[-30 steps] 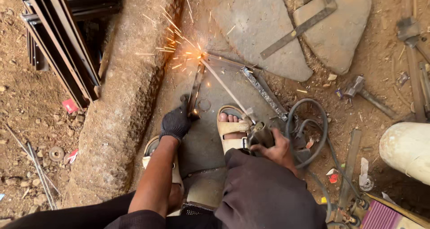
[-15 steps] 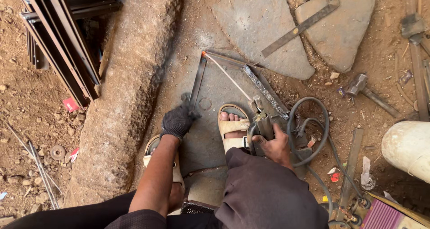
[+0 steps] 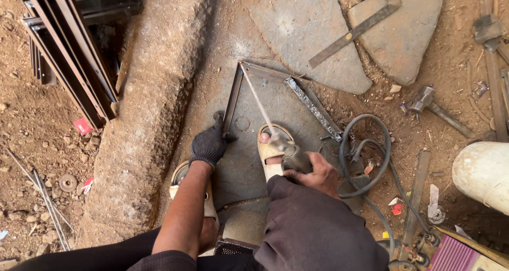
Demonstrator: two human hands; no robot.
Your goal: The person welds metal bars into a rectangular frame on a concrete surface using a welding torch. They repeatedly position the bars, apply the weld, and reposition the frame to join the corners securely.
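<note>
My left hand (image 3: 209,145), in a dark glove, presses on the near end of a metal angle frame (image 3: 234,95) that lies on a flat stone slab (image 3: 249,159). My right hand (image 3: 315,173) grips a welding electrode holder (image 3: 292,154). Its thin rod (image 3: 257,100) reaches up to the frame's far corner, and its tip touches the joint there. No sparks show. My sandalled feet rest on the slab on either side of my left arm.
A black cable (image 3: 371,159) loops right of my hand toward a welding machine (image 3: 450,250). A hammer (image 3: 435,109), a steel square (image 3: 360,27) and metal scraps lie on the dirt. A long stone kerb (image 3: 154,106) and stacked metal frames (image 3: 63,53) stand left.
A second ago sparks flew from the frame's far corner; they have stopped. The rod tip stays at that corner and both hands keep their places.
</note>
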